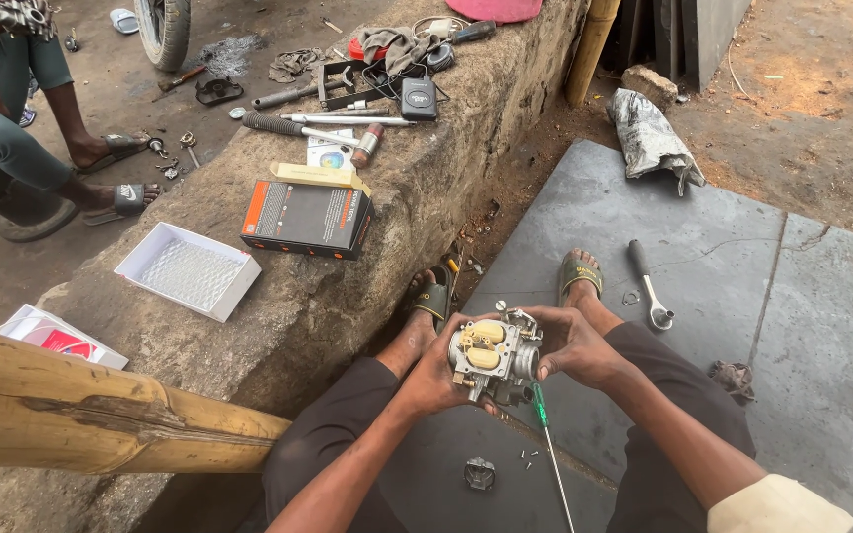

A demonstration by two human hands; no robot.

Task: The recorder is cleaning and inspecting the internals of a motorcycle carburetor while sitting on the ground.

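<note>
A black carton [306, 217] with orange edges is laid flat on the stone ledge [348, 296], a cream flap raised at its back; a white open tray [188, 269] is set just left of it. A red-and-white packet [51, 336] is seen lower left; a small disc-printed card [331, 154] lies behind the carton.

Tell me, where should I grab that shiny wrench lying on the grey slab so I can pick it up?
Take the wrench by its dark handle, the upper end pointing away from the person's foot. It lies flat with bare slab around it, so come straight down from above and pinch the handle's two long sides. The metal head at the lower end looks wider and probably more awkward to grip.
</note>
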